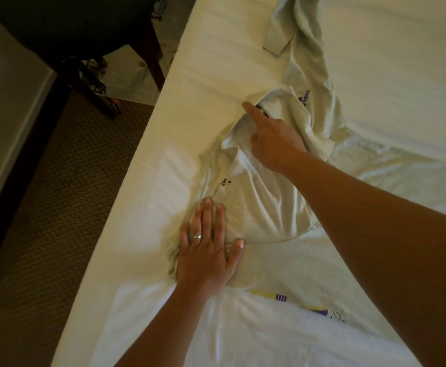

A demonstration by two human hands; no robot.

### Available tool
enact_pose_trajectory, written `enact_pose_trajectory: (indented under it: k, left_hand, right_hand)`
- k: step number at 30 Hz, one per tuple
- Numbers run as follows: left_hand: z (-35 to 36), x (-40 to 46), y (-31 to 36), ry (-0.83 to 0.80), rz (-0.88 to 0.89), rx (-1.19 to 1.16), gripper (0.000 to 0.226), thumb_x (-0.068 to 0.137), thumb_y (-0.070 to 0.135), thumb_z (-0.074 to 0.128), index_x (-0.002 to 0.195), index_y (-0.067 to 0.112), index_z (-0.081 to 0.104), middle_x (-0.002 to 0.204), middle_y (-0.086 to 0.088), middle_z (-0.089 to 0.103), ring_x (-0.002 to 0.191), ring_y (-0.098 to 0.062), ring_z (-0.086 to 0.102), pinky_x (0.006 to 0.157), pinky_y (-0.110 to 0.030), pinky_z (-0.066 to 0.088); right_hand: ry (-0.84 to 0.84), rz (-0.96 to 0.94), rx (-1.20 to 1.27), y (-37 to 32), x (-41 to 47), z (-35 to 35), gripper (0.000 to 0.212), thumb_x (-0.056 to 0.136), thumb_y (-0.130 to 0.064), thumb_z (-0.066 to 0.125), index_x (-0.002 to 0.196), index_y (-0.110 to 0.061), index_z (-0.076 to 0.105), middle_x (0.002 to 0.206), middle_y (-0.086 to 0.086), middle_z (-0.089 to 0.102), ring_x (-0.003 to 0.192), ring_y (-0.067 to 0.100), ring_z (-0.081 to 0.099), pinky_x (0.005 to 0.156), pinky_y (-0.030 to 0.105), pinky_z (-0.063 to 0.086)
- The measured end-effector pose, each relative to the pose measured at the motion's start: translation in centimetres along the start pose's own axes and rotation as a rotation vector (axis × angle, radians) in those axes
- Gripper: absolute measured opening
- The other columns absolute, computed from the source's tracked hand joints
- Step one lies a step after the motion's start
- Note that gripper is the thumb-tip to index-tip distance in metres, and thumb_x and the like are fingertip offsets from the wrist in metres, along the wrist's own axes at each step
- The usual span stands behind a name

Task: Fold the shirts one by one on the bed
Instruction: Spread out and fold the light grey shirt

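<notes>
A pale grey shirt (266, 200) with small dark print lies crumpled on the white bed (190, 75). My left hand (208, 250) rests flat on its near bunched edge, fingers spread, a ring on one finger. My right hand (272, 136) sits on the shirt's far part near the collar, forefinger stretched out, the other fingers curled into the fabric. A second pale shirt (309, 43) with purple lettering trails from there toward the top of the bed. A white shirt (309, 311) with yellow and purple print lies nearest me, partly under my right forearm.
The bed's left edge runs diagonally from top centre to bottom left. Beyond it lies patterned brown carpet (65, 194). A dark round table (57, 25) with wooden legs stands at the top left, with sandals and a white bag beneath it.
</notes>
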State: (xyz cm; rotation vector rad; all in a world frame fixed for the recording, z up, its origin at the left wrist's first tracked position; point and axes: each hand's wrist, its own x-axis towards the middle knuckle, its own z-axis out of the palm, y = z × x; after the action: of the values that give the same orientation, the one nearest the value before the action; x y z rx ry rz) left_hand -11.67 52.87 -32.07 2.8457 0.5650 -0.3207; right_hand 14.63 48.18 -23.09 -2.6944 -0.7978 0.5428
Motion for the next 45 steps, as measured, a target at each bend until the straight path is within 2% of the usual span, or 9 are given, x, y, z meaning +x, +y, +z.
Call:
enact_pose_trajectory:
  k: [3,8,12,21,24,31,35,41,45]
  left_hand:
    - [0.4,0.2,-0.2,0.011,-0.005,-0.021,0.081,0.099,0.066,0.021,0.163,0.018,0.006,0.171,-0.007,-0.001,0.156,-0.025,0.009,0.120,-0.048,0.011]
    - [0.5,0.2,-0.3,0.022,0.002,-0.030,0.082,0.099,0.066,0.024,0.163,0.018,0.010,0.171,-0.008,0.003,0.155,-0.025,0.011,0.119,-0.048,0.013]
    - [0.0,0.2,0.0,0.015,-0.017,-0.028,0.083,0.097,0.066,0.028,0.163,0.018,0.014,0.170,-0.008,0.008,0.154,-0.026,0.015,0.118,-0.049,0.015]
    - [-0.1,0.4,-0.1,-0.060,-0.010,-0.053,0.084,0.097,0.067,0.020,0.160,0.024,-0.015,0.170,-0.002,-0.015,0.155,-0.021,-0.005,0.121,-0.048,0.004]
    - [0.2,0.3,0.0,-0.015,-0.006,-0.024,0.084,0.097,0.065,0.027,0.162,0.017,0.006,0.171,-0.008,0.004,0.154,-0.025,0.010,0.118,-0.048,0.010]
    - [1.0,0.5,-0.3,0.080,0.014,-0.018,0.082,0.096,0.062,0.036,0.160,0.013,0.027,0.169,-0.012,0.016,0.151,-0.028,0.021,0.115,-0.049,0.019]
    - [0.8,0.3,-0.4,0.054,0.006,-0.027,0.082,0.096,0.063,0.034,0.161,0.015,0.024,0.169,-0.011,0.014,0.152,-0.027,0.020,0.115,-0.049,0.018]
    - [-1.2,0.1,-0.2,0.041,-0.016,-0.037,0.082,0.095,0.065,0.030,0.161,0.017,0.023,0.169,-0.008,0.016,0.151,-0.027,0.021,0.116,-0.049,0.019]
    - [-2.7,0.1,0.2,0.105,-0.062,-0.110,0.076,0.095,0.065,0.030,0.154,0.019,0.040,0.161,-0.009,0.037,0.140,-0.031,0.043,0.107,-0.054,0.036]
  right_hand:
    - [-0.059,0.030,0.062,-0.1,2.1,0.3,0.056,0.099,-0.010,0.040,0.152,-0.028,0.036,0.119,0.007,0.065,0.090,0.026,0.066,0.071,0.034,0.050]
    - [0.247,0.152,0.156,0.8,2.6,0.2,0.025,0.099,-0.016,0.044,0.088,-0.011,0.066,0.074,0.001,0.062,0.070,0.021,0.058,0.064,0.036,0.046]
    - [0.326,0.193,0.234,1.4,-0.9,-0.9,0.024,0.101,-0.023,0.046,0.100,-0.014,0.069,0.088,0.005,0.067,0.080,0.023,0.060,0.069,0.037,0.053]
    - [0.052,-0.007,0.230,-0.3,-2.0,-0.6,0.047,0.101,-0.006,0.040,0.145,-0.018,0.052,0.134,0.010,0.059,0.111,0.025,0.060,0.091,0.031,0.049]
    - [0.004,-0.029,0.104,-1.1,0.1,0.0,0.051,0.103,-0.006,0.037,0.153,-0.016,0.038,0.143,0.012,0.053,0.124,0.027,0.055,0.103,0.032,0.044]
    - [0.188,0.113,0.034,-1.0,3.5,1.1,0.034,0.103,-0.016,0.038,0.119,-0.020,0.068,0.104,0.012,0.072,0.088,0.030,0.066,0.079,0.040,0.057]
    - [0.390,0.124,0.199,-0.4,2.0,0.6,0.032,0.101,-0.020,0.044,0.118,-0.018,0.071,0.099,0.012,0.074,0.089,0.033,0.067,0.078,0.043,0.055]
    - [0.675,0.293,0.433,3.8,-7.1,-1.6,0.020,0.097,-0.017,0.055,0.110,-0.014,0.070,0.086,0.002,0.071,0.079,0.024,0.065,0.069,0.028,0.048]
    - [0.719,0.445,0.550,6.2,-17.4,-0.5,0.017,0.097,-0.012,0.059,0.109,-0.015,0.071,0.083,-0.007,0.067,0.071,0.005,0.063,0.063,0.002,0.041]
